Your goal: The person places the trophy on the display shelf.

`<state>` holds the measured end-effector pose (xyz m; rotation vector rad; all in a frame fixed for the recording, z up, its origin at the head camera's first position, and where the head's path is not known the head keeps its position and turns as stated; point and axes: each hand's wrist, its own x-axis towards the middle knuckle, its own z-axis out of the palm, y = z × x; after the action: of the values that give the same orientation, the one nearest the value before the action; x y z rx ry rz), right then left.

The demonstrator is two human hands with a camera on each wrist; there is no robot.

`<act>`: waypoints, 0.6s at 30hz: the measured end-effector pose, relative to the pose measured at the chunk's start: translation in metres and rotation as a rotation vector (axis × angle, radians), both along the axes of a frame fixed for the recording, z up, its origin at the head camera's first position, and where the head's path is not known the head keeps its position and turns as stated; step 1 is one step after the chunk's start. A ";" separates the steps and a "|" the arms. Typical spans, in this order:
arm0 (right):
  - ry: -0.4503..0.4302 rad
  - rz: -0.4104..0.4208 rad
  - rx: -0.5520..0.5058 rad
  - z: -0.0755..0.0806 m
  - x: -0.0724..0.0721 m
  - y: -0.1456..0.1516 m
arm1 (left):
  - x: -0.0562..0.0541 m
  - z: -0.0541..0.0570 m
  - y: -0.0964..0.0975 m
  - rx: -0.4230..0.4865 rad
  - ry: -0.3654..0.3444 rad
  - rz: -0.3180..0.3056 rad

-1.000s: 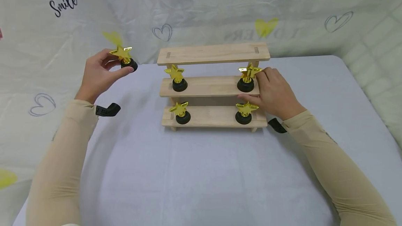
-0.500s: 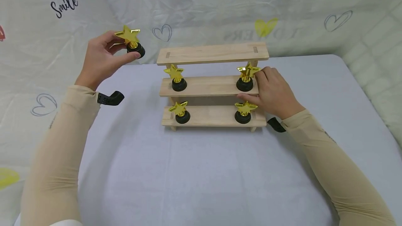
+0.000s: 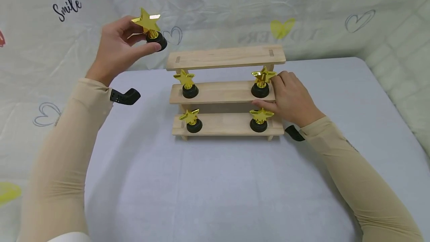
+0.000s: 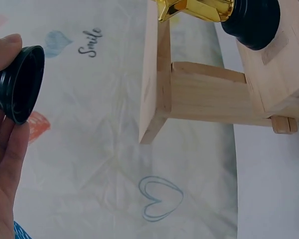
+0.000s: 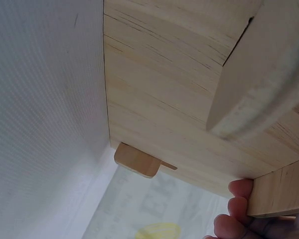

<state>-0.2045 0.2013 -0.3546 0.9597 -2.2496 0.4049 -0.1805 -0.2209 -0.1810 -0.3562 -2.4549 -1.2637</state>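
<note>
My left hand (image 3: 117,49) pinches a gold star trophy (image 3: 148,21) by its black base, up in front of the backdrop, left of and slightly above a three-tier wooden shelf (image 3: 225,58). In the left wrist view the hollow underside of that base (image 4: 29,87) shows between thumb and fingers. At the shelf's right side my right hand (image 3: 295,98) grips the end of the middle board; in the right wrist view its fingertips (image 5: 236,205) curl against the wood. Two trophies stand on the middle board, left (image 3: 190,91) and right (image 3: 260,90). Another pair, left (image 3: 194,126) and right (image 3: 258,125), stands on the bottom board.
The shelf stands on a white-covered table (image 3: 215,186), near its back edge. Behind hangs a pale printed sheet (image 3: 215,6) with hearts and lettering. Black curved wrist mounts, left (image 3: 125,96) and right (image 3: 295,133), stick out from the sleeves.
My left hand has raised the trophy and carried it to the right, towards the shelf's top board. The right hand keeps its grip on the middle board, and the standing trophies stay put.
</note>
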 end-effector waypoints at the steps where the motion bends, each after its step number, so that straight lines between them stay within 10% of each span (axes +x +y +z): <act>1: -0.003 -0.001 0.001 0.000 0.000 0.000 | -0.001 0.000 0.003 -0.004 -0.003 -0.008; 18: -0.032 -0.004 0.005 0.000 0.000 0.001 | -0.022 0.002 0.046 -0.074 -0.073 -0.117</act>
<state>-0.2043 0.2024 -0.3543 0.9574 -2.2818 0.4165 -0.2023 -0.1751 -0.1791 -0.4871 -2.5813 -1.2553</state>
